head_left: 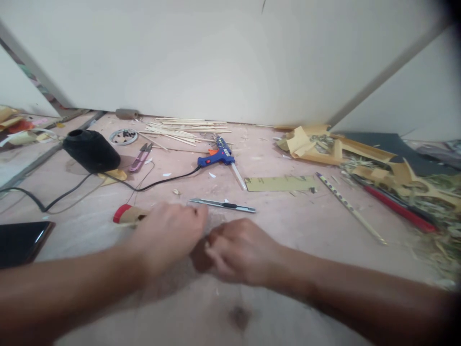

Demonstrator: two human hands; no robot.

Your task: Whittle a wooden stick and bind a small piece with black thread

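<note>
Two hands meeting knuckle to knuckle low on the pinkish tabletop [288,226], just in front of the utility knife [223,205]: left hand [167,238] curled nearly closed, right hand [239,252] likewise bunched, fingertips pinched together over something small and dark between them, too blurred to name. Beside the left hand, away from the knife, a cardboard tube with a red end [126,214], touching or nearly touching the wrist. Beyond the knife, a blue glue gun [218,157] with black cord [158,182] trailing off toward a black rounded object [90,150]. Further behind the knife, a heap of thin wooden sticks [183,127] against the wall; purple snips [140,156] near the black object. Off to the knife's right, an olive card strip [281,183], a long patterned stick [349,206], torn brown cardboard [317,144]. Far left of the knife, a dark phone [21,240]
</note>
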